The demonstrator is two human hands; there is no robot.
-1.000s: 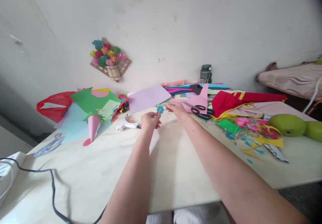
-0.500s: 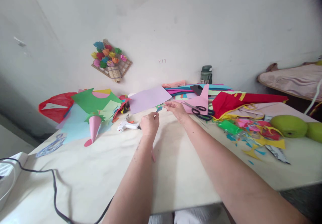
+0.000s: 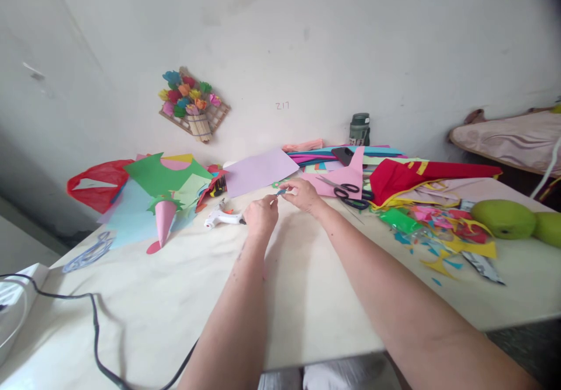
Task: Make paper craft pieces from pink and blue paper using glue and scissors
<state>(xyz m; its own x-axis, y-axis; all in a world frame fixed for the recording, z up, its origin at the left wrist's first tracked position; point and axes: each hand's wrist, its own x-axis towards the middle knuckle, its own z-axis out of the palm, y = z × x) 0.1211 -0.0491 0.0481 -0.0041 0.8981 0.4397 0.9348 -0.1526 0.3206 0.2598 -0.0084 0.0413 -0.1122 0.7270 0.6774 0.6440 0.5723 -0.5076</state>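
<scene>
My left hand (image 3: 262, 216) is closed in a pinch at the middle of the table. My right hand (image 3: 303, 196) meets it from the other side, thumb and fingers pinched together. Between both sets of fingertips is a small blue paper piece (image 3: 281, 192), its exact shape partly hidden by the fingers. A little green paper piece (image 3: 276, 185) shows just beyond them; whether it is joined to the blue one I cannot tell. Left of my left hand lies a white glue gun (image 3: 222, 217). Black-handled scissors (image 3: 344, 189) rest to the right of my right hand.
A pink paper cone (image 3: 165, 223) with a green fringe stands tip down at the left, by coloured sheets. Paper scraps (image 3: 442, 232) and green fruit (image 3: 504, 219) lie at the right. A black cable (image 3: 94, 320) crosses the front left. A bottle (image 3: 359, 128) stands by the wall.
My right hand has moved slightly down and left, closer to my left hand. Its fingertips now meet the blue piece. The pink strip under my left wrist is now mostly hidden.
</scene>
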